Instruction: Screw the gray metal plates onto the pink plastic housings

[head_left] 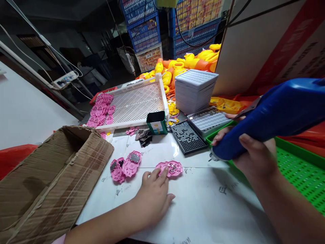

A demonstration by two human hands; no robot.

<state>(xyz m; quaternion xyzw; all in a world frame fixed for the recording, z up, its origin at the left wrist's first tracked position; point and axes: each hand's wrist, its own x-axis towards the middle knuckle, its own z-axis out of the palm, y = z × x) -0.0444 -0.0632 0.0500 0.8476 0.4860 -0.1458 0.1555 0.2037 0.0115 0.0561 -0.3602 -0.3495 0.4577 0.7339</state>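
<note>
In front of the black gridded tray [188, 137], a pink plastic casing [175, 168] is lying under the left hand [154, 189], whose grip is resting apart; right of the tray, the right hand [257, 156] is clamping a blue handheld tool [269, 117] (more pink casings [132, 166] are lying leftward).

I count one pink piece [175, 168] under my left hand [154, 189]; two, perhaps three, pink pieces [131, 166] leftward; one blue tool [269, 118] in my right hand [257, 157].

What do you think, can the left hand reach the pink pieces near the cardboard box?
Probably yes: the left hand is touching another pink part, but only white tabletop shows between it and those pink pieces.
</note>
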